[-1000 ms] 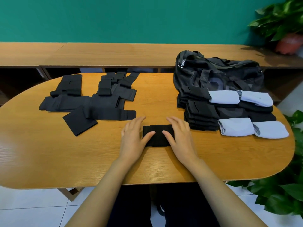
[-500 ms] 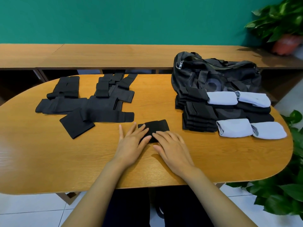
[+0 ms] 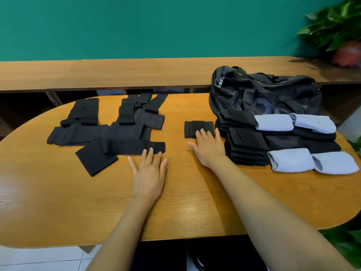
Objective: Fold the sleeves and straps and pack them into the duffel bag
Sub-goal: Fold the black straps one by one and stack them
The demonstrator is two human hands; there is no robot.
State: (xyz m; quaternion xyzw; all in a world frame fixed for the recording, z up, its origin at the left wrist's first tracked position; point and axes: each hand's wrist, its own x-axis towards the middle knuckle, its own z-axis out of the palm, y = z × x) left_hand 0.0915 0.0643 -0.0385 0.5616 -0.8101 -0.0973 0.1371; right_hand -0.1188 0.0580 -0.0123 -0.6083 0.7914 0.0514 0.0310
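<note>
A small folded black strap (image 3: 198, 128) lies on the oval wooden table (image 3: 58, 192), just left of a stack of folded black pieces (image 3: 246, 145). My right hand (image 3: 209, 147) lies flat with straight fingers, fingertips resting on the strap's near edge. My left hand (image 3: 149, 173) is flat on the table, fingertips touching the near end of a long unfolded black strap (image 3: 134, 147). More unfolded black sleeves and straps (image 3: 109, 124) spread across the left half. A black duffel bag (image 3: 263, 94) sits at the back right.
Several rolled pale blue sleeves (image 3: 310, 163) lie beside and on the black stacks at the right. A wooden bench (image 3: 136, 71) runs behind the table. Potted plants (image 3: 340, 30) stand at the right edge.
Both hands left the table's middle. My right hand pushed the folded strap away and to the right, up to the stack. My left hand moved left to the long unfolded strap.
</note>
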